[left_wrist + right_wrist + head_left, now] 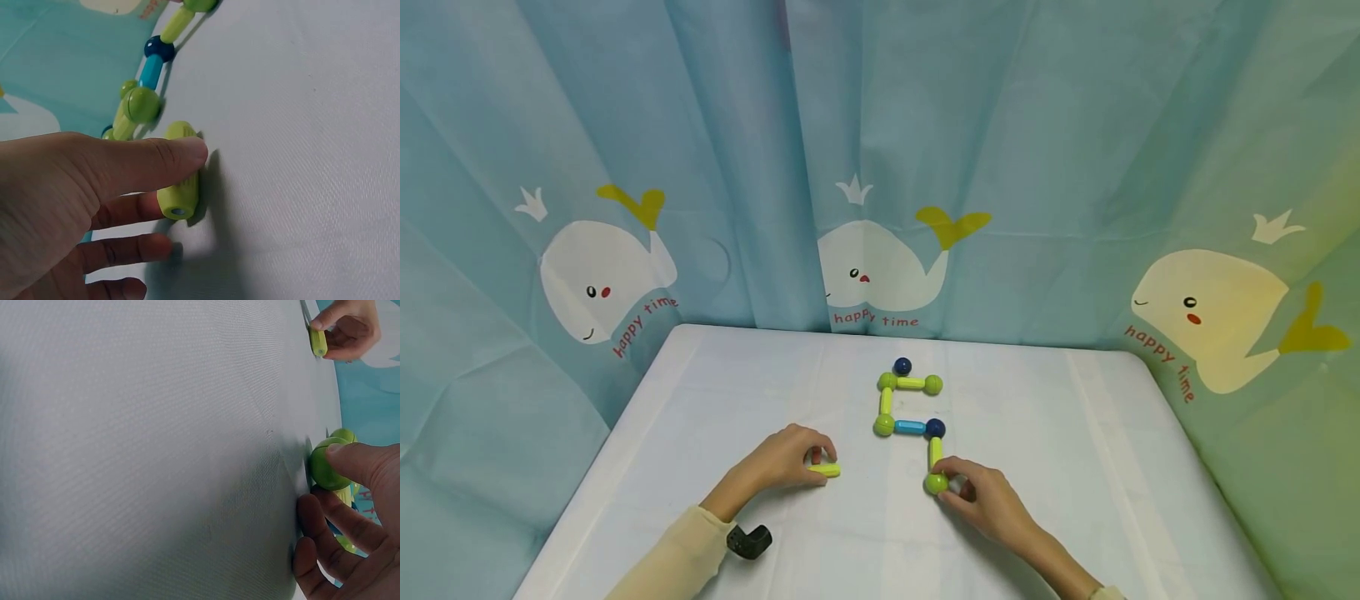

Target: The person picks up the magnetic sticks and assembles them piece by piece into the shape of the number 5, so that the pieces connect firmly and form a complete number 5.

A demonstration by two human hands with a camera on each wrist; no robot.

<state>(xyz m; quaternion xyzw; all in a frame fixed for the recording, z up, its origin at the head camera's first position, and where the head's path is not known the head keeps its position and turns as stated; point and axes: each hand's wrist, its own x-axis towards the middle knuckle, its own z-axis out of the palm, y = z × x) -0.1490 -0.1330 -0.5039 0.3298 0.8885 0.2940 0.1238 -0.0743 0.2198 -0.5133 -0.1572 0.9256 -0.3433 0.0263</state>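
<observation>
My left hand [792,457] pinches a short lime-green rod [177,203] between thumb and fingers, low over the table; a round grey spot marks its near end. The thumb and index finger of my right hand [992,504] hold a green ball [328,470] at the near end of a chain of toy rods and balls. From that ball a lime rod [936,450] runs to a navy ball [935,427], then a blue rod [910,427] leads left to another green ball [884,425]. Beyond it, two more lime rods and two green balls form an angular S-like shape.
A second navy ball [903,366] lies against the far side of the chain. Near my left wrist is a black curved object [749,542] at the cream sleeve [681,550]. The white table [760,367] ends at a blue curtain [1037,167] printed with whales.
</observation>
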